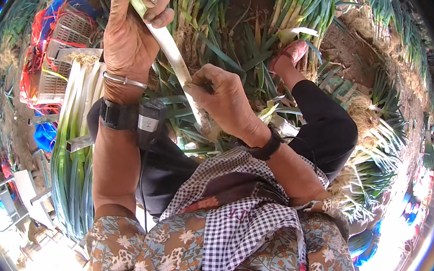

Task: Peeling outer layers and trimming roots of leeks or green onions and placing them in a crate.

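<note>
Head view: the left forearm rises almost straight from the lower edge, its hand (132, 40) turned palm toward the viewer, fingers curled over the upper part of a leek (170, 51). The right forearm slants up and leftward across the lap; its hand (225, 97) is bent at the knuckles, thumb and forefinger closed narrowly on the lower white shaft. The leek runs diagonally between the hands, a smooth, glossy cylinder grading from pale green at the upper edge to white, with its root end above the black-clad lap; this end is blurred and appears to carry fibrous matter. A rigid metal bangle (125, 80) and a woven black strap (117, 115) encircle the left wrist; a dark band (267, 147) circles the right. At left, a bundle of long, ribbed leeks (77, 108) lies beside the end of a square metal tube (79, 143), with a latticed beige plastic crate (65, 45) beyond. A checked cloth (249, 236) drapes in soft folds over floral-printed fabric (173, 250). Beyond the knees, tangled leaves and shaggy roots (363, 117) cover parts of the bare soil.
</note>
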A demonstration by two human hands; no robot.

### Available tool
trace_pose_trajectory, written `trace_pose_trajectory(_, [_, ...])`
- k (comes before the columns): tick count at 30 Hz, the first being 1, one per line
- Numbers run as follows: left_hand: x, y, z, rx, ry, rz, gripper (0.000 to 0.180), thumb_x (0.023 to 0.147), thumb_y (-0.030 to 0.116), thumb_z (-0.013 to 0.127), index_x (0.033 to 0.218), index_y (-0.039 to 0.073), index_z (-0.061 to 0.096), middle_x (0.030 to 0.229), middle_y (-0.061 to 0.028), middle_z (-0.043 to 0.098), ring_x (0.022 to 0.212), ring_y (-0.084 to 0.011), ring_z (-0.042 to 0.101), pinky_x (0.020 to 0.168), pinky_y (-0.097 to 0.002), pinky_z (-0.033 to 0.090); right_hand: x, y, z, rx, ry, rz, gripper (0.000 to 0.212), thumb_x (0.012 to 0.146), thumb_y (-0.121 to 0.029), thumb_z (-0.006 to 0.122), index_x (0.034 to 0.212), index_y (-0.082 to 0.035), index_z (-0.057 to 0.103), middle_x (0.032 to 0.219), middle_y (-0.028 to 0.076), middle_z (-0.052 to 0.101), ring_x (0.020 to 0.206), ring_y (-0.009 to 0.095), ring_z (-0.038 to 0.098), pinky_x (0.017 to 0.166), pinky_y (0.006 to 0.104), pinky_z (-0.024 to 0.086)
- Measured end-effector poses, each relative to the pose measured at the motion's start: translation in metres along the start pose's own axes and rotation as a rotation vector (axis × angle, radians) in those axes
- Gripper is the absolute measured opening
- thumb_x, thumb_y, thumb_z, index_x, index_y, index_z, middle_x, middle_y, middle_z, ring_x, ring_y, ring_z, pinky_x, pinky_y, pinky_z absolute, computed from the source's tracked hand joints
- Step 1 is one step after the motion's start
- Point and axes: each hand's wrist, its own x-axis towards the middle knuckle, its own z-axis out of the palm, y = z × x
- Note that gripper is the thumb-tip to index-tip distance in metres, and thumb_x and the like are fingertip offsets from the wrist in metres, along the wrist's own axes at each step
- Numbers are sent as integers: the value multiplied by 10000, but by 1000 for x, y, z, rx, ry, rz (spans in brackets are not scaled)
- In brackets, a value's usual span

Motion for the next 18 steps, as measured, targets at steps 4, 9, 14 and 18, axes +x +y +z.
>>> trace_pose_trajectory(4, [0, -6, 2, 145, 87, 80, 485, 965, 330, 518, 1311, 3, 426, 832, -24, 418, 676, -105, 316, 610, -235, 329, 6, -7, 3, -102, 217, -201, 133, 854, -67, 657, 905, 47, 612, 750, 35, 627, 637, 82, 589, 545, 246, 465])
trace_pose_trajectory(9, [-2, -11, 8, 165, 183, 125, 494, 959, 334, 529, 1315, 11, 416, 850, -33, 441, 699, -124, 338, 629, -257, 341, 11, -7, 1, 209, 125, 0, 86, 858, -24, 630, 894, 52, 615, 763, 65, 641, 625, 97, 635, 545, 230, 511])
trace_pose_trajectory(14, [-4, -11, 5, 127, 199, 132, 490, 956, 329, 535, 1311, 13, 417, 861, -38, 462, 715, -128, 354, 628, -266, 349, 13, 3, 9, 238, 183, -83, 102, 791, 12, 638, 866, 68, 598, 763, 133, 632, 611, 184, 660, 539, 280, 516])
trace_pose_trajectory(18, [-5, -13, 6, 126, 225, 152, 476, 957, 322, 533, 1301, 10, 425, 864, -40, 471, 705, -124, 350, 623, -261, 351, 18, 6, 12, -53, 237, -176, 82, 796, 13, 618, 843, 62, 573, 742, 131, 626, 626, 186, 668, 576, 278, 539])
